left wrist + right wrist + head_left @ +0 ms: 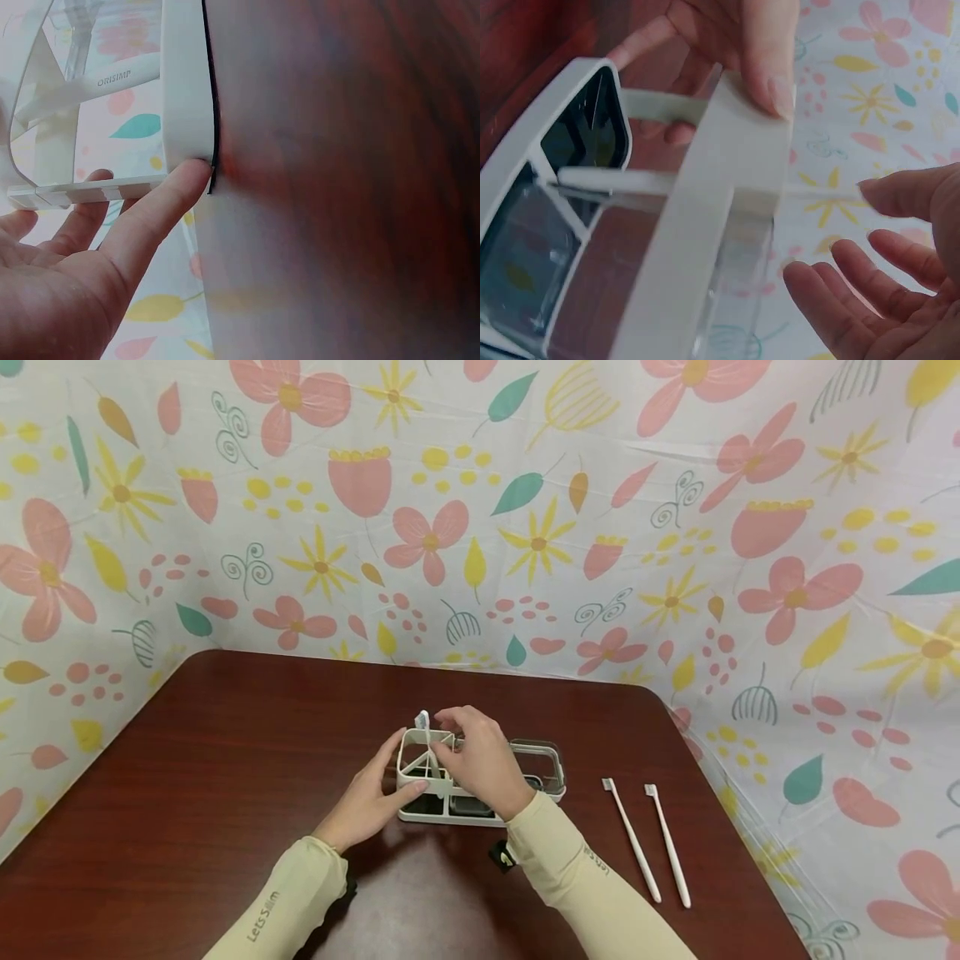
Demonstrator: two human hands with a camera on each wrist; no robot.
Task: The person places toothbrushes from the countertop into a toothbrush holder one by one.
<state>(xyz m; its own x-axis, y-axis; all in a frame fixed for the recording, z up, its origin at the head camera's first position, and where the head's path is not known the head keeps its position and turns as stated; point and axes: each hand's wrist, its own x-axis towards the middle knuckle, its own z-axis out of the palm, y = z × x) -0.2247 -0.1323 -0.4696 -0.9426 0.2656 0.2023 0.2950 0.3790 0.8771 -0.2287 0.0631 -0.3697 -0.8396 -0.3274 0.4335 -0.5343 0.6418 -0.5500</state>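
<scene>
Table (225, 793): dark red-brown, rounded far corners; surface runs wide at frame left.
Left sleeve (281, 897): pale yellow, lettered "Lets Slim".
Holder (686, 240): white, centre frame, long axis left to right; pale bar (86, 91), left-wrist view, reads "ORISIMP".
Left hand (369, 797): clamped on holder's left end.
Right hand (483, 760): thumb and fingers apart beside upright toothbrush (423, 723); contact cannot be told.
Loose toothbrushes (632, 842) (669, 847), two: lower right, near table edge, heads toward frame top.
Upright toothbrush: left part of holder, head up, slight lean left.
</scene>
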